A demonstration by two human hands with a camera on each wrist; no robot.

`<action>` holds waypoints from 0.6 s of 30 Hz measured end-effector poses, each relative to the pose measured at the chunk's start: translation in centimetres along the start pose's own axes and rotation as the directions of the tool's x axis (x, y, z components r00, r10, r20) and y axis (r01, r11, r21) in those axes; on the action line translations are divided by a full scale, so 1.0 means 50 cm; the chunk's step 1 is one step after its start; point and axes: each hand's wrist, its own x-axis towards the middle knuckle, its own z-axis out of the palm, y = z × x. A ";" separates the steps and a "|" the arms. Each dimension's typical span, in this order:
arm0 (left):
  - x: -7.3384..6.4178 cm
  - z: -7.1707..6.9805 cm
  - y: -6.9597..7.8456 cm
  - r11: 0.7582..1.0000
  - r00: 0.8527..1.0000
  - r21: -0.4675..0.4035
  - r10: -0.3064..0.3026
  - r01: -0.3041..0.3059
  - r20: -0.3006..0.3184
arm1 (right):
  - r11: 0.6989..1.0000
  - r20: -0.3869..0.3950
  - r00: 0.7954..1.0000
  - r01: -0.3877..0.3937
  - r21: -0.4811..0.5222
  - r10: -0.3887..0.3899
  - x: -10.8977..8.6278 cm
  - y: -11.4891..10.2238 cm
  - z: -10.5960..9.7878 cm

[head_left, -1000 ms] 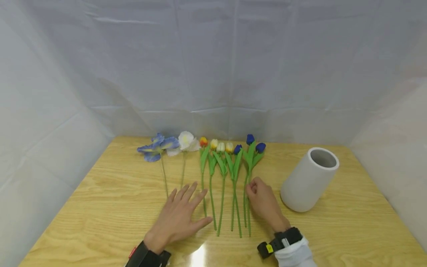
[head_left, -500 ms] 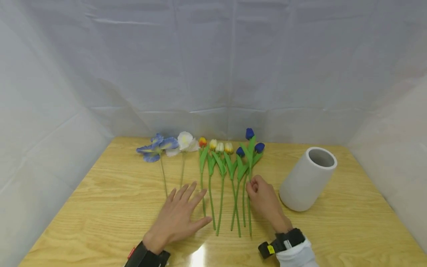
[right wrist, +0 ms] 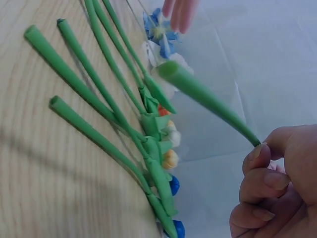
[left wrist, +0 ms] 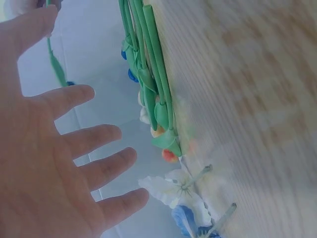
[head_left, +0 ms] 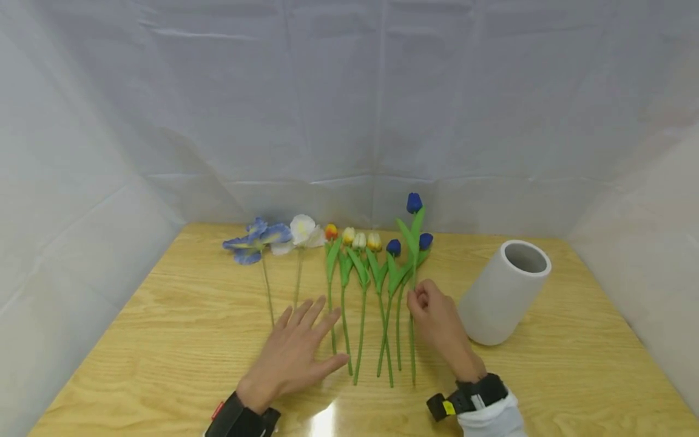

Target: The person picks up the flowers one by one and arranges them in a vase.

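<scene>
A person's right hand point(head_left: 437, 318) pinches the smooth green stem of a blue artificial tulip point(head_left: 413, 243), raised above a wood-grained table point(head_left: 164, 340) between a row of leafy tulips point(head_left: 363, 273) and a matte white cylindrical vase point(head_left: 497, 306); the left hand point(head_left: 295, 355), relaxed, spreads straight fingers near thin-stemmed, ruffled blue point(head_left: 253, 244) and white flowers point(head_left: 303, 230)

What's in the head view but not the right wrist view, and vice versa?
Only head: the white vase and the blue bloom of the held tulip. Only right wrist: the round end face of its stem and the nails on the right hand's curled fingers. Both: that hand pinching the stem, the left hand's fingers, and other flowers on the table.
</scene>
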 end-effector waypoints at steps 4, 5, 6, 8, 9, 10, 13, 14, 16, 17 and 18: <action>0.009 0.002 0.009 1.000 1.000 -0.002 0.015 -0.015 0.013 | 1.000 -0.022 0.999 0.025 0.002 -0.025 -0.002 -0.002 -0.012; 0.011 0.003 0.011 1.000 1.000 -0.002 0.019 -0.019 0.016 | 0.999 -0.027 0.999 0.031 0.006 -0.031 -0.002 -0.002 -0.015; 0.014 0.004 0.012 1.000 1.000 -0.003 0.024 -0.024 0.017 | 0.999 -0.036 0.999 0.039 0.004 -0.039 -0.003 -0.002 -0.018; 0.018 0.005 0.016 0.999 0.999 -0.007 0.034 -0.034 0.021 | 0.998 -0.056 0.997 0.058 0.003 -0.058 -0.005 -0.002 -0.024; 0.020 0.006 0.018 0.999 0.999 -0.012 0.040 -0.040 0.021 | 0.998 -0.067 0.996 0.067 0.000 -0.067 -0.006 -0.003 -0.028; 0.022 0.006 0.020 0.999 0.999 -0.012 0.046 -0.046 0.023 | 0.997 -0.077 0.994 0.076 -0.003 -0.076 -0.007 -0.003 -0.031; 0.028 0.006 0.026 0.998 0.998 -0.019 0.064 -0.063 0.024 | 0.994 -0.110 0.988 0.110 -0.016 -0.111 -0.011 -0.007 -0.041; 0.030 0.005 0.028 0.997 0.997 -0.022 0.069 -0.068 0.025 | 0.993 -0.118 0.986 0.118 -0.019 -0.119 -0.012 -0.009 -0.045; 0.033 0.005 0.031 0.997 0.996 -0.022 0.077 -0.076 0.032 | 0.991 -0.134 0.982 0.134 -0.024 -0.136 -0.016 -0.014 -0.052; 0.035 0.004 0.032 0.996 0.996 -0.025 0.082 -0.081 0.034 | 0.989 -0.145 0.979 0.143 -0.027 -0.145 -0.017 -0.018 -0.056; 0.036 0.005 0.034 0.996 0.996 -0.026 0.084 -0.083 0.037 | 0.988 -0.156 0.976 0.150 -0.031 -0.153 -0.019 -0.021 -0.060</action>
